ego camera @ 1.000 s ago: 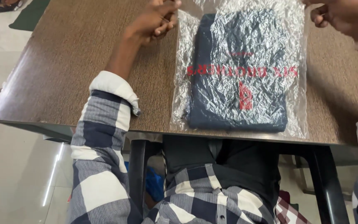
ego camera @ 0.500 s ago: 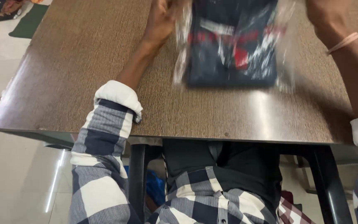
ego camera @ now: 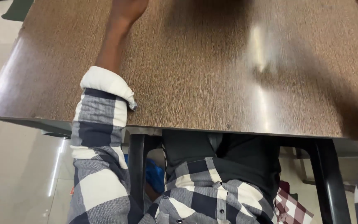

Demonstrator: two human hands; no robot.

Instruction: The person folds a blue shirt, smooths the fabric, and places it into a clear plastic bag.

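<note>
Head view: my left hand (ego camera: pixel 126 9) reaches past the table's (ego camera: pixel 195 83) far edge; my fingers' state I cannot tell. Right hand unseen. Keep forearms low, reach evenly.

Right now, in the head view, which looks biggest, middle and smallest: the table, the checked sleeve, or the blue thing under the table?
1. Table: largest, it fills most of the view.
2. Checked sleeve: middle, though it is nearer the camera, which enlarges it.
3. Blue thing: smallest, but partly hidden behind the table leg.

One brown table (ego camera: pixel 195 83), two checked sleeves (ego camera: pixel 100 137).
</note>
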